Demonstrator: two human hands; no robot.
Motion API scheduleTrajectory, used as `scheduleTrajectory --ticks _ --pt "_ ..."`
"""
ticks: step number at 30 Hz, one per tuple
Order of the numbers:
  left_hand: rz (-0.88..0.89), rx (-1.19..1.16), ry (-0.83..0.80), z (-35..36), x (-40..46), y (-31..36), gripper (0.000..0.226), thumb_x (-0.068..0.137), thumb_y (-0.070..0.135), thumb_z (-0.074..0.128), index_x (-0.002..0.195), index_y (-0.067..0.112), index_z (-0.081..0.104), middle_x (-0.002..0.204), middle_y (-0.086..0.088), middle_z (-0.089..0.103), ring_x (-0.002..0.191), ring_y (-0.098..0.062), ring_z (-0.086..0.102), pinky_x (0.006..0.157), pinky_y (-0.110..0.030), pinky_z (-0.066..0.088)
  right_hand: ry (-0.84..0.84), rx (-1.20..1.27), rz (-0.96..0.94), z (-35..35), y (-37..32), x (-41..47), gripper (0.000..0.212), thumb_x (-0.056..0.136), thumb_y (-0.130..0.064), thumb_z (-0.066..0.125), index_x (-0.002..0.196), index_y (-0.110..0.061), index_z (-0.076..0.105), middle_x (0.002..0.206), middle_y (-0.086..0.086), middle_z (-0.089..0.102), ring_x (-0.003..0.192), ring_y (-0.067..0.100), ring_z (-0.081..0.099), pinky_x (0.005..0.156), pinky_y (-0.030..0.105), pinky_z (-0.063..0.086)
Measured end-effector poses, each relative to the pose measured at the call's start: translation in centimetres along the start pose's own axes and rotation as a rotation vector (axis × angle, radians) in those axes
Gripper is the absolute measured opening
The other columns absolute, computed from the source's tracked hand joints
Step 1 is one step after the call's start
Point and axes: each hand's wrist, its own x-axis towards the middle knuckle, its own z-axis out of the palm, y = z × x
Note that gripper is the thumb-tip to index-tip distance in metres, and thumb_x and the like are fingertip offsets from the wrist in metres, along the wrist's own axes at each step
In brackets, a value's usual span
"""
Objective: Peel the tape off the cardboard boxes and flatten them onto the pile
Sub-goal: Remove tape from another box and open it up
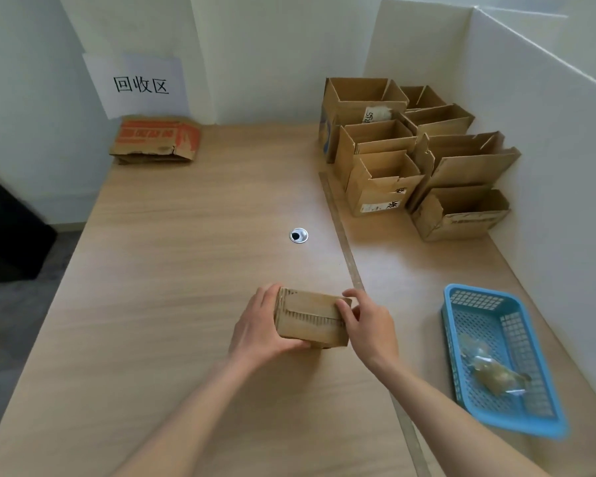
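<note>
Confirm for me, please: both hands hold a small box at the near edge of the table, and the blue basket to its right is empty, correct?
Not quite. The head view shows the basket holds crumpled tape. The rest stands: left hand and right hand hold the box.

Head camera — looks forward and down, close over the table [186, 235].

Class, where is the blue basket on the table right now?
In the head view, the blue basket sits near the table's right edge, right of the right hand, in front of the open boxes.
</note>
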Motion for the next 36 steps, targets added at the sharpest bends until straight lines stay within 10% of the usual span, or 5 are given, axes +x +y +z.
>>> scheduleTrajectory --ticks 7,11,22,29,36 --pt "-0.185 -0.036 0.009 1.0 0.6 0.2 0.112 0.032 0.083 0.079 0.124 0.041 0.032 0.123 0.014 0.062 0.111 -0.018 0.064 0.085 -0.035 0.053 -0.24 0.156 -0.068 0.7 1.8 -1.0 0.077 0.09 -0.064 0.056 0.153 -0.053 0.014 0.134 -0.028 0.053 0.111 -0.004 0.06 0.091 0.025 0.052" --pt "-0.14 0.116 -0.045 -0.1 1.1 0.7 0.121 0.042 0.085 0.076 0.142 0.041 0.027 0.143 0.01 0.053 0.123 -0.023 0.059 0.091 -0.037 0.05 -0.282 0.265 -0.087 0.8 2.0 -0.6 0.084 0.087 -0.069 0.059 0.155 -0.053 0.013 0.152 -0.023 0.043 0.133 0.003 0.049 0.11 0.038 0.046" --pt "0.18 0.485 -0.142 -0.5 2.9 1.7 0.118 0.068 0.082 0.064 0.154 0.012 0.027 0.165 -0.005 0.021 0.154 -0.023 0.015 0.125 -0.046 0.013 -0.369 0.36 -0.095 -0.4 2.5 1.2 0.082 0.077 -0.073 0.07 0.143 -0.067 0.023 0.127 -0.035 0.053 0.105 -0.013 0.061 0.089 0.027 0.057" --pt "0.235 0.41 -0.037 0.6 2.5 2.3 0.103 0.068 0.076 0.068 0.148 0.015 0.044 0.136 -0.002 0.056 0.123 -0.023 0.053 0.103 -0.04 0.046 -0.35 0.187 -0.21 -0.9 3.6 1.3 0.085 0.08 -0.05 0.08 0.15 -0.051 0.031 0.126 -0.023 0.056 0.099 0.001 0.065 0.085 0.027 0.057" --pt "0.28 0.421 -0.05 0.5 3.5 2.3 0.099 0.066 0.068 0.074 0.144 0.015 0.047 0.134 -0.001 0.058 0.12 -0.024 0.056 0.098 -0.04 0.048 -0.101 0.121 -0.268 -0.9 3.5 1.2 0.046 0.075 -0.034 0.087 0.109 -0.033 0.055 0.094 -0.019 0.063 0.081 0.003 0.064 0.072 0.026 0.057"
